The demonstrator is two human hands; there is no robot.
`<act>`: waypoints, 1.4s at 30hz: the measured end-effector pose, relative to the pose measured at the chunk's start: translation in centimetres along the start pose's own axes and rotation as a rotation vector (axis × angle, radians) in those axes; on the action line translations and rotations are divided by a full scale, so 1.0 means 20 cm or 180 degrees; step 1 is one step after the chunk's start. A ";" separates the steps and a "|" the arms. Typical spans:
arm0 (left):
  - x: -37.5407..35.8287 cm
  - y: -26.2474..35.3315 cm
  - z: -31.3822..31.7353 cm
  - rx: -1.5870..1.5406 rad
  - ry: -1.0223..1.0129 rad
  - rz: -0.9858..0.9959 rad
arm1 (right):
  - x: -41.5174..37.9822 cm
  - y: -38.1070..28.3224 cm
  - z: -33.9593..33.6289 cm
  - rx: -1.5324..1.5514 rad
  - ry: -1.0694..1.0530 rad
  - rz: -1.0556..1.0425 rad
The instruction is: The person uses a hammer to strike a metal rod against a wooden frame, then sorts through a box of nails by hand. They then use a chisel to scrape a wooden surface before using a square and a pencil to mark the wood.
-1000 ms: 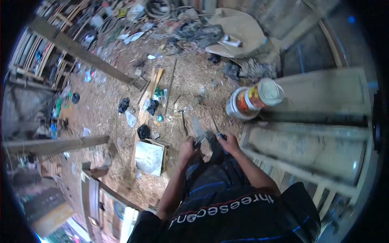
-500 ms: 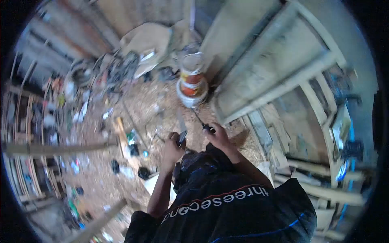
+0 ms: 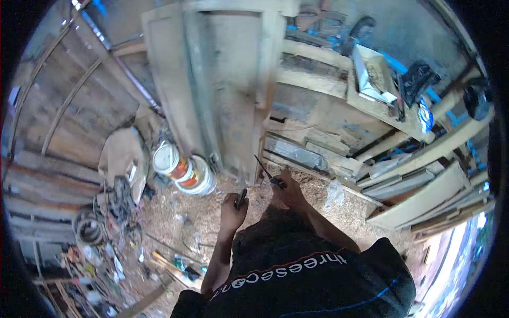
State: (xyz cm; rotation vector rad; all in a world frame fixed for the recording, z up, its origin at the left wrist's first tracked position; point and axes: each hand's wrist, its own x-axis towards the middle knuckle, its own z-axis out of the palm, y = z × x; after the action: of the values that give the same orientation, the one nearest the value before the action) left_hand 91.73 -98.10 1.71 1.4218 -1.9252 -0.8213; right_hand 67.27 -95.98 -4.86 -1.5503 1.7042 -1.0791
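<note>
My left hand (image 3: 232,213) is closed around a dark-handled tool (image 3: 242,197). Its handle points up out of the fist, and its blade is hard to make out against the floor. To the right, my right hand (image 3: 288,192) grips a screwdriver (image 3: 264,168) by its black handle, the thin dark shaft slanting up and left. Both hands are held in front of my body, apart from each other. Beyond them lies the shavings-covered floor (image 3: 212,228).
Stacked buckets (image 3: 170,160) stand ahead on the left beside a tall wooden door panel (image 3: 233,90). A shelf on the right bears an open white box (image 3: 371,77). Boards (image 3: 424,199) lean at right. Coiled material (image 3: 89,227) and clutter lie at left.
My view has swung to the right, so the buckets and door panel now appear further left and the shelf has come into sight. Both hands still hold their tools.
</note>
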 end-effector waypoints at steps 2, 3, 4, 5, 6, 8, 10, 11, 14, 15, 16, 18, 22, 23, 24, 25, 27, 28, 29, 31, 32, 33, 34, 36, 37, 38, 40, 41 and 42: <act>0.11 0.17 0.05 -0.0455 -0.0296 -0.0566 | -0.01 0.10 -0.06 -0.0073 0.0268 -0.0085; 0.14 0.23 0.06 -0.0669 -0.0444 -0.0872 | -0.03 0.10 -0.11 0.0106 0.0332 0.0091; 0.20 0.20 0.13 -0.0239 -0.0386 -0.0381 | -0.03 0.07 -0.16 0.0285 0.0397 0.0257; 0.22 0.17 0.19 -0.0315 -0.0399 -0.0356 | -0.04 0.03 -0.21 0.0417 0.0421 0.0469; 0.27 0.23 0.22 -0.0391 -0.0405 -0.0328 | -0.05 -0.05 -0.28 0.0553 0.0447 0.0671; 0.37 0.32 0.24 -0.0642 -0.0678 -0.0571 | -0.04 -0.15 -0.35 0.0696 0.0627 0.0874; 0.47 0.31 0.30 -0.0679 -0.0881 -0.0402 | 0.00 -0.19 -0.38 0.0692 0.0942 0.0876; 0.53 0.30 0.33 -0.0699 -0.0986 -0.0314 | 0.02 -0.17 -0.39 0.0557 0.1088 0.0758; 0.68 0.28 0.41 -0.0780 -0.1049 0.0103 | 0.06 -0.15 -0.40 0.0824 0.1344 0.1068; 0.74 0.29 0.44 -0.0847 -0.1047 0.0252 | 0.07 -0.13 -0.39 0.0758 0.1500 0.0995; 0.78 0.30 0.45 -0.0833 -0.1105 0.0352 | 0.10 -0.10 -0.38 0.0679 0.1652 0.0910; 0.89 0.35 0.45 -0.0804 -0.1189 0.0557 | 0.15 -0.10 -0.38 0.0964 0.1921 0.1020; 1.02 0.44 0.47 -0.1053 -0.1437 0.0412 | 0.25 -0.22 -0.43 0.0901 0.2233 0.1024; 1.05 0.43 0.50 -0.1119 -0.1569 0.0314 | 0.26 -0.21 -0.43 0.0976 0.2300 0.1076; 1.06 0.42 0.53 -0.1182 -0.1699 0.0213 | 0.26 -0.21 -0.42 0.1051 0.2365 0.1125; 1.07 0.42 0.55 -0.1249 -0.1742 0.0311 | 0.26 -0.20 -0.42 0.1119 0.2433 0.1155; 1.09 0.44 0.59 -0.1407 -0.1808 0.0548 | 0.25 -0.18 -0.43 0.1236 0.2720 0.1059; 1.09 0.46 0.61 -0.1461 -0.1826 0.0592 | 0.24 -0.27 -0.48 0.1314 0.2735 0.1216; 1.08 0.48 0.63 -0.1566 -0.1951 0.0548 | 0.23 -0.33 -0.51 0.1395 0.2746 0.1379; 1.06 0.54 0.64 -0.1762 -0.2190 0.0429 | 0.19 -0.20 -0.53 0.1208 0.3081 0.1256; 1.06 0.56 0.65 -0.1549 -0.2351 0.0356 | 0.15 -0.13 -0.54 0.1111 0.3228 0.1189; 1.06 0.58 0.66 -0.1517 -0.2415 0.0471 | 0.15 -0.16 -0.59 0.1102 0.3330 0.1094; 1.06 0.61 0.67 -0.1486 -0.2468 0.0584 | 0.15 -0.21 -0.67 0.1093 0.3423 0.0993; 1.05 0.66 0.71 -0.1379 -0.2650 0.0632 | 0.14 -0.11 -0.79 0.0770 0.3611 0.0679; 1.04 0.68 0.73 -0.1481 -0.2687 0.0614 | 0.14 -0.15 -0.86 0.0750 0.3649 0.0966; 1.03 0.71 0.75 -0.1581 -0.2717 0.0595 | 0.15 -0.20 -0.94 0.0896 0.3656 0.1011; 1.03 0.74 0.80 -0.1577 -0.2766 0.0669 | 0.20 -0.18 -1.11 0.0618 0.3802 0.0853; 1.03 0.76 0.83 -0.1609 -0.2823 0.0668 | 0.22 -0.10 -1.21 0.0191 0.3930 0.0649; 1.03 0.80 0.84 -0.1640 -0.2873 0.0665 | 0.26 -0.10 -1.32 -0.0101 0.3926 0.0518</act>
State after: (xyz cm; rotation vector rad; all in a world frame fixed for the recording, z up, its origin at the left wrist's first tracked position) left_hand 64.34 -112.00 5.66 0.5374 -2.1541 -1.8992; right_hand 45.07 -96.40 10.54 -0.6576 2.5024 -2.1418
